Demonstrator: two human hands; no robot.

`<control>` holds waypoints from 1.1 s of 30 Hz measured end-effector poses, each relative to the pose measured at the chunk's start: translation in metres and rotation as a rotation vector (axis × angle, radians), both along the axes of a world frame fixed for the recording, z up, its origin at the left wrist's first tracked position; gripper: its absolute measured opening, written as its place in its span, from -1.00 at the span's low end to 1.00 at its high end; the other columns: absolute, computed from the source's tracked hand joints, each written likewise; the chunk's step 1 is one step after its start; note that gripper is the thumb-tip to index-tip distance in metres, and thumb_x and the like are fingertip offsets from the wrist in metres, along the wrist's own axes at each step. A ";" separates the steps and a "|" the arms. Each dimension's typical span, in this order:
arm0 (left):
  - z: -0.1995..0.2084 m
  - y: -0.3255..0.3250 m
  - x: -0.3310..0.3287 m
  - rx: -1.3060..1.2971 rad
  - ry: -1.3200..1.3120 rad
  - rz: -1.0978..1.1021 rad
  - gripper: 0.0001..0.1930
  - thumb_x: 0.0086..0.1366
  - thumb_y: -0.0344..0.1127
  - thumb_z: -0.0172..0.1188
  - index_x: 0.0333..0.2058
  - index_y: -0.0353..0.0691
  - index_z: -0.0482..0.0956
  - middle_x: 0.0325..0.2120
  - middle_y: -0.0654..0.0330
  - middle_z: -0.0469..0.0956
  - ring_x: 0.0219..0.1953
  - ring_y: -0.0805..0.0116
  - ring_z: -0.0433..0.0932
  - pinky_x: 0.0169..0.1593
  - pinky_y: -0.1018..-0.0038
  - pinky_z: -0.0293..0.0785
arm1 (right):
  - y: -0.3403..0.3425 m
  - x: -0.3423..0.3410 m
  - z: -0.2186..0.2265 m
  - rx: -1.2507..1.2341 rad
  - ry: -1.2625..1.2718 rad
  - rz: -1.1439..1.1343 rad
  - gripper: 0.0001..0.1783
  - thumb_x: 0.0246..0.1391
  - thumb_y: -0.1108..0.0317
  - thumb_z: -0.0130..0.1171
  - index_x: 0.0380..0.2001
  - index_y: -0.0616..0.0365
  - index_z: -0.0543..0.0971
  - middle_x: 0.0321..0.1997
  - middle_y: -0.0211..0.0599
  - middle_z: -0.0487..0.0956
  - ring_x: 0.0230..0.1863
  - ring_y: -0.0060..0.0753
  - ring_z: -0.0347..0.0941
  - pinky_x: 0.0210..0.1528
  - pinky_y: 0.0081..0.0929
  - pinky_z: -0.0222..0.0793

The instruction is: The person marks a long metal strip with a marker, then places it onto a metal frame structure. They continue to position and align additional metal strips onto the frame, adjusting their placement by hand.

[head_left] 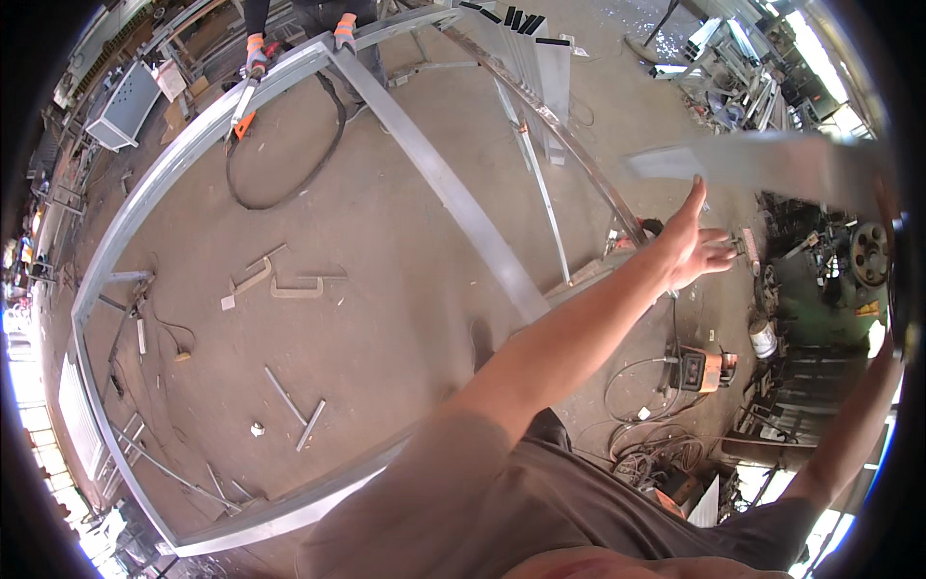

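Note:
My left arm reaches across to the right. Its hand is open, thumb up and fingers apart, holding nothing. Just above the fingers is a flat, silvery metal bar, blurred by motion and running to the right rim. My right forearm rises along the right rim. The right hand itself is lost at the dark edge, so whether it holds the bar is hidden. Below my left arm lies a large frame of silver metal tubing, with a wide crossbar running toward my arm.
At the far side a co-worker's gloved hands rest at the frame, one on a tool. C-clamps and loose bars lie on the floor inside it. An orange machine with coiled cables stands at right, near scrap metal.

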State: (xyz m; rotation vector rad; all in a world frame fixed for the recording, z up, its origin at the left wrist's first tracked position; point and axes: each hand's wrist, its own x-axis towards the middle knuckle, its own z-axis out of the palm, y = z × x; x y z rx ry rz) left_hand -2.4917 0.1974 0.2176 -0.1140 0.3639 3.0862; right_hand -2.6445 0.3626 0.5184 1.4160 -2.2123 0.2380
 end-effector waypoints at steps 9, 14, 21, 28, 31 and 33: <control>0.026 0.130 0.041 0.398 0.047 -0.034 -0.43 0.42 0.11 0.30 0.14 -0.21 0.41 -0.06 0.03 0.56 0.00 0.01 0.63 0.09 -0.19 0.59 | 0.280 0.374 -0.028 0.000 -0.092 -0.291 -0.28 0.29 0.50 0.30 0.47 0.22 0.31 0.44 0.16 0.44 0.47 0.11 0.36 0.52 0.09 0.21; 0.026 0.186 0.065 0.308 0.238 -0.041 -0.64 0.46 -0.14 0.28 0.03 -0.25 0.46 -0.20 0.07 0.62 -0.12 0.08 0.69 0.01 0.00 0.70 | 0.325 0.452 -0.080 -0.131 -0.147 0.043 -0.19 0.21 0.37 0.42 0.46 0.12 0.29 0.30 0.02 0.52 0.35 0.08 0.45 0.42 0.05 0.40; 0.026 0.285 0.124 -0.394 0.192 -0.001 0.09 0.25 -0.24 0.50 0.54 -0.11 -0.13 0.16 -0.01 0.48 0.15 0.13 0.54 0.16 0.15 0.58 | 0.384 0.472 -0.157 -0.119 -0.960 -0.558 -0.09 0.02 0.54 0.34 0.48 0.22 0.29 0.39 -0.07 0.44 0.26 -0.18 0.47 0.25 -0.23 0.46; -0.017 0.346 0.228 -0.587 0.383 0.152 0.18 0.23 -0.43 0.45 0.55 -0.14 -0.33 0.28 0.01 0.38 0.24 0.19 0.45 0.28 0.16 0.50 | 0.438 0.470 -0.301 -0.480 -1.440 -0.358 0.38 -0.05 0.21 0.64 0.64 0.06 -0.10 0.40 -0.07 0.42 0.26 -0.21 0.46 0.27 -0.26 0.46; -0.037 0.356 0.268 -0.796 0.154 0.113 0.28 0.21 -0.28 0.51 0.56 -0.12 -0.42 0.38 -0.07 0.22 0.33 0.10 0.35 0.29 0.13 0.49 | 0.466 0.488 -0.344 -0.576 -1.507 -0.300 0.37 -0.08 0.14 0.69 0.59 0.27 -0.03 0.46 -0.13 0.32 0.41 -0.25 0.31 0.40 -0.25 0.31; -0.054 0.359 0.295 -0.849 0.021 0.088 0.28 0.23 -0.24 0.51 0.56 -0.18 -0.43 0.37 -0.11 0.21 0.33 0.07 0.34 0.29 0.15 0.49 | 0.481 0.494 -0.362 -0.564 -1.515 -0.256 0.23 -0.03 0.21 0.64 0.55 0.32 0.09 0.41 -0.16 0.34 0.42 -0.27 0.26 0.42 -0.24 0.26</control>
